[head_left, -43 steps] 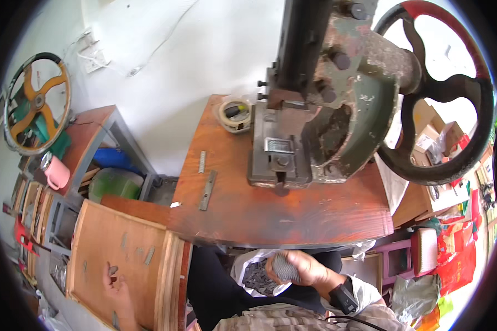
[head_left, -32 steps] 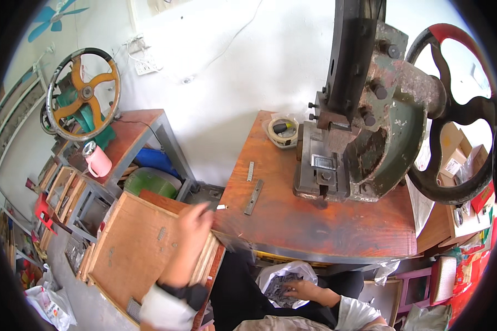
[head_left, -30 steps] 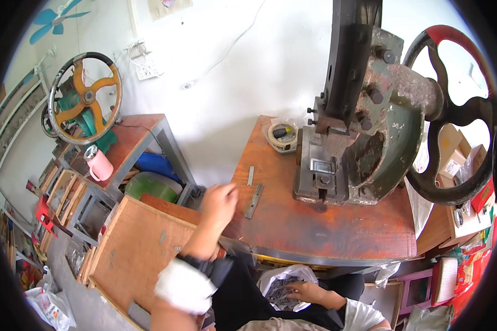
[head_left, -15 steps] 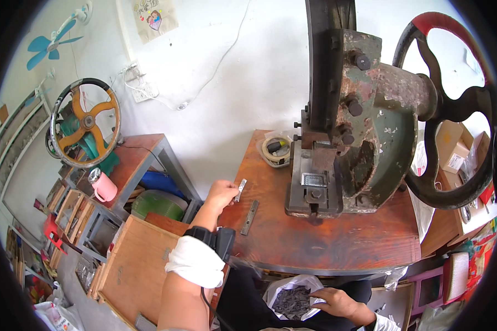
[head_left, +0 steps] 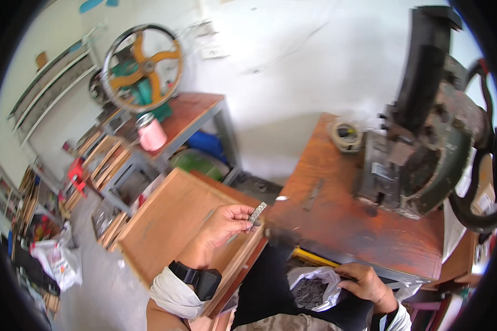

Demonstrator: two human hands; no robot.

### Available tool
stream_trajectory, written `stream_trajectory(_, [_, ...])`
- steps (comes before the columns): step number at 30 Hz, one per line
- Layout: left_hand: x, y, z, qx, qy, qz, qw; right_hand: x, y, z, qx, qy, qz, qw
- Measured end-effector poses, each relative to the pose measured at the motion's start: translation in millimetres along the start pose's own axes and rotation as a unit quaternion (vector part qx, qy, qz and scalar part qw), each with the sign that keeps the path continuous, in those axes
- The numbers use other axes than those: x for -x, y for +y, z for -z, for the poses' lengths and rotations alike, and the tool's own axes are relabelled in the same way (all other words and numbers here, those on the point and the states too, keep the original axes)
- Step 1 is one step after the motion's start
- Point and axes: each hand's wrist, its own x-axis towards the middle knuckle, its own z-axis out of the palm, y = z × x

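Note:
My left hand [head_left: 222, 227] pinches a short segmented metal strip [head_left: 258, 212] between thumb and fingers, its free end pointing up. It hangs over the near edge of a shallow wooden tray [head_left: 154, 226]. My right hand [head_left: 365, 283] is curled at the rim of a white plastic bag [head_left: 332, 291] on my lap, thumb and fingers closing on that rim. Small dark grey pieces [head_left: 309, 292] fill the bag. A flat metal bar [head_left: 313, 194], blurred, lies on the wooden table [head_left: 292, 218].
A heavy hand press [head_left: 425, 149] stands on the table's right, beside a tape roll [head_left: 345, 137]. Below the table's front edge shows a yellow strip [head_left: 315, 257]. Farther left are a handwheel machine [head_left: 148, 67] and a pink mug [head_left: 151, 133]. A plastic bag [head_left: 58, 262] lies on the floor.
The view has swung left. My left hand has left the table and come over the wooden tray, still with the metal strip. My right hand stays at the bag's rim.

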Motion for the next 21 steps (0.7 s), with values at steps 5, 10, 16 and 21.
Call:
stream_trajectory(5, [126.4, -6.6, 86.3, -0.011, 0.223, -0.010, 0.975, -28.4, -14.6, -26.2, 0.018, -0.074, 0.012, 0.997])
stream_trajectory(10, [224.7, -44.5, 169.1, -0.415, 0.454, 0.024, 0.788, -57.1, -19.6, -65.6, 0.027, -0.147, 0.063, 0.987])
stream_trajectory(16, [255.6, -63.5, 156.1, -0.607, 0.271, 0.067, 0.744, -74.8, -30.5, -93.1, 0.066, -0.198, 0.087, 0.974])
stream_trajectory(21, [253.8, -58.1, 143.6, -0.606, 0.246, 0.000, 0.757, -86.9, -41.2, -109.1, 0.075, -0.240, 0.078, 0.965])
